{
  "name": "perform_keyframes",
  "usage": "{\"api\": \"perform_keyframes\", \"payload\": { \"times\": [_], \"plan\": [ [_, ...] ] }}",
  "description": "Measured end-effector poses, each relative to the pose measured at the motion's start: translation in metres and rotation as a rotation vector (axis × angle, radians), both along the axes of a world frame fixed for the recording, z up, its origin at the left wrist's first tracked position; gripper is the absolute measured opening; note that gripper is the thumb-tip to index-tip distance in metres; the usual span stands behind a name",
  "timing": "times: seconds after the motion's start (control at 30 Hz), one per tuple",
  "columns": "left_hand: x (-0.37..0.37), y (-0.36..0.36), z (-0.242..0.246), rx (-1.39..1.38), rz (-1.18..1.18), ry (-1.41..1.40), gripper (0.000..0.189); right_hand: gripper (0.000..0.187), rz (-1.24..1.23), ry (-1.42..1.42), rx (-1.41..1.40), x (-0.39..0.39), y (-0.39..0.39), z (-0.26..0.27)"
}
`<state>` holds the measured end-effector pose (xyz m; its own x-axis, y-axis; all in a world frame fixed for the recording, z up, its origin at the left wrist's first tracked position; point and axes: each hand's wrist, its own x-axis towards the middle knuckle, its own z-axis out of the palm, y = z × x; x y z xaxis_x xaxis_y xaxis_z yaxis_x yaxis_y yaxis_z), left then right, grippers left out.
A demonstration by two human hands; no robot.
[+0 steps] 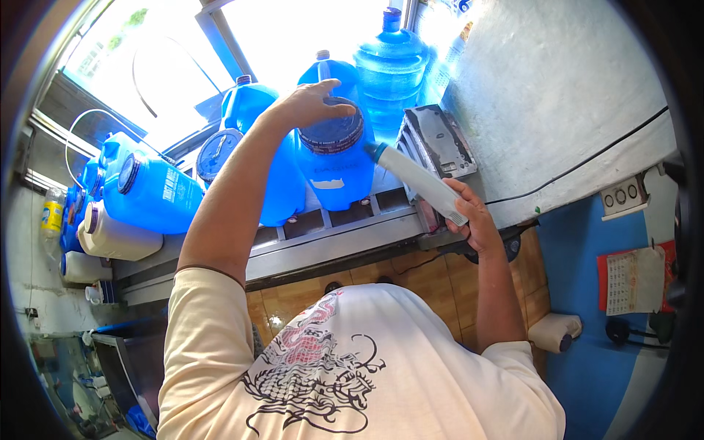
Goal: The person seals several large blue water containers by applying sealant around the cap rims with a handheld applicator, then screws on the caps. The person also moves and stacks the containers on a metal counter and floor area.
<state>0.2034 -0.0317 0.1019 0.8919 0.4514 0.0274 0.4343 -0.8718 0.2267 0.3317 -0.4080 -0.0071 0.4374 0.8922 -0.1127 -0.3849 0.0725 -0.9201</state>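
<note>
My left hand [313,104] rests on the wide lid of a blue plastic water container [336,184], its fingers spread over the blue lid [333,135], which has a printed band round its rim. In my right hand [476,217] is a whitish heat gun or similar tubular tool [421,181]; its dark blue nozzle end [375,150] points at the container's side just below the band. Another blue container with a wide lid [219,154] stands to the left, partly behind my left forearm. A clear blue round water bottle [391,71] stands behind, at the right.
Several blue containers [148,187] and a cream one [121,234] line the metal counter [341,239] at the left. A worn metal box [440,137] stands right of the container. A black cable [577,173] crosses the white surface. A window is behind; a white jug [555,333] is low right.
</note>
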Motion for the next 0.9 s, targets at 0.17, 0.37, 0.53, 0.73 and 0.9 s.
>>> {"api": "perform_keyframes", "payload": {
  "times": [0.17,0.37,0.53,0.73,0.9],
  "plan": [
    [0.008,-0.009,0.024,0.086,0.176,0.256,0.097,0.052,-0.074,-0.002,0.002,-0.007,-0.002,-0.006],
    [-0.004,0.007,-0.008,0.012,-0.086,-0.05,0.093,0.049,0.02,-0.026,-0.028,-0.025,0.003,-0.003],
    [0.005,-0.005,0.024,0.14,0.164,0.348,0.091,0.049,-0.059,0.005,-0.003,-0.018,-0.003,-0.009],
    [0.0,-0.001,-0.018,0.104,-0.148,-0.181,0.088,0.049,-0.005,-0.017,0.004,-0.037,0.002,-0.014],
    [0.014,-0.014,0.021,0.084,0.126,0.34,0.088,0.049,-0.072,-0.006,-0.006,-0.034,-0.001,-0.016]
  ]
}}
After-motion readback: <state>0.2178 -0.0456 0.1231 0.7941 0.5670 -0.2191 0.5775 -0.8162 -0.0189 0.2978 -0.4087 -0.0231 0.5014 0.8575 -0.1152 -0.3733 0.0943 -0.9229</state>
